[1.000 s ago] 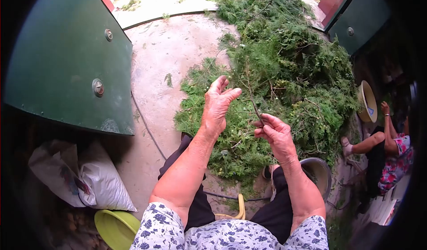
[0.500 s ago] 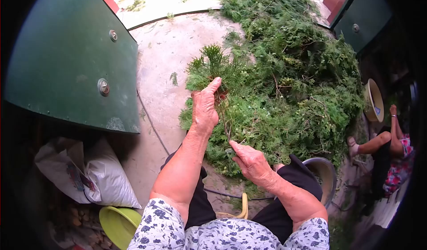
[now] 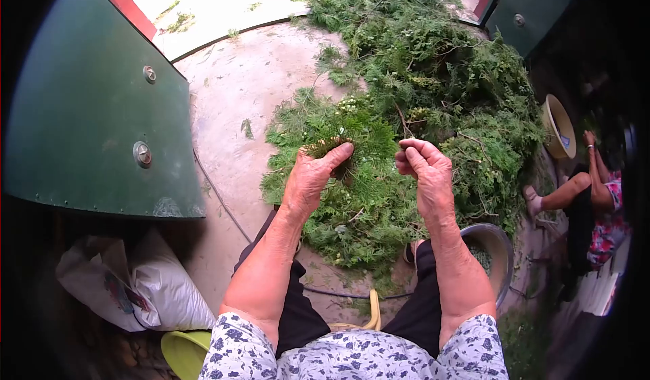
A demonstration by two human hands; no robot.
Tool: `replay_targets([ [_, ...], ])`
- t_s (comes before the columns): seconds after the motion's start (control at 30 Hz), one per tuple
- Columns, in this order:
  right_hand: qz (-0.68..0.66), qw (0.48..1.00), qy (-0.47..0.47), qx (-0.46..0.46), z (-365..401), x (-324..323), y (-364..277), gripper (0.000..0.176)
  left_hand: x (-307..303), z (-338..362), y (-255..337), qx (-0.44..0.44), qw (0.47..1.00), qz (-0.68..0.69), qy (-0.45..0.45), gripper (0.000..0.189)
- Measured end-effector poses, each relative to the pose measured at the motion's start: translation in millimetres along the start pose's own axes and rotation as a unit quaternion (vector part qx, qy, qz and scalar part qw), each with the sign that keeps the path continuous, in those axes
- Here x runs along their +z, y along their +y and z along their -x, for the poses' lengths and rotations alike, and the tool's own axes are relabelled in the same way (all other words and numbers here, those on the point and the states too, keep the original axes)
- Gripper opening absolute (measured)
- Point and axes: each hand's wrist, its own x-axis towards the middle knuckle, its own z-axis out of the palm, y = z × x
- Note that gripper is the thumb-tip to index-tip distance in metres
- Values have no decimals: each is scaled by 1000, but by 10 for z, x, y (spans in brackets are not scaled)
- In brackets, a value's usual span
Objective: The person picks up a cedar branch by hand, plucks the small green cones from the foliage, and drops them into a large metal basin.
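Our left hand (image 3: 308, 177) grips a sprig (image 3: 332, 151), our right hand (image 3: 425, 170) pinches a twig (image 3: 405, 143); the far pile (image 3: 460, 89) looks mostly unpicked.

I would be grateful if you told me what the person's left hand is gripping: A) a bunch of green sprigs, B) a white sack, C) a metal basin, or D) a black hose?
A: the left hand is closed around a bunch of green sprigs, held over the pile of cut branches, while the right hand is pinched shut beside it.
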Motion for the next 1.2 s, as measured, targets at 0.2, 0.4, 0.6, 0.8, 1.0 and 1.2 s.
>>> replay_targets([
  [0.2, -141, 984, -88, 56, 12, 106, 21, 27, 112, 70, -68, -21, 995, -15, -95, 23],
  [0.4, -110, 989, -88, 36, 34, 107, 27, 19, 183, 103, -60, -2, 994, -11, -111, 23],
  [0.6, 134, 986, -5, -95, 100, 188, 48, 13, 244, 146, 10, -32, 993, -77, -84, 20],
  [0.8, -308, 935, -124, 127, 116, 84, 134, 18, 259, 144, -14, -47, 993, 30, -107, 23],
  [1.0, -105, 990, -76, 58, 94, 9, 42, 16, 243, 147, 13, -66, 989, 6, -134, 27],
  [1.2, -258, 948, -103, 153, 71, 89, -110, 15, 203, 109, -23, -53, 988, -47, -140, 25],
])
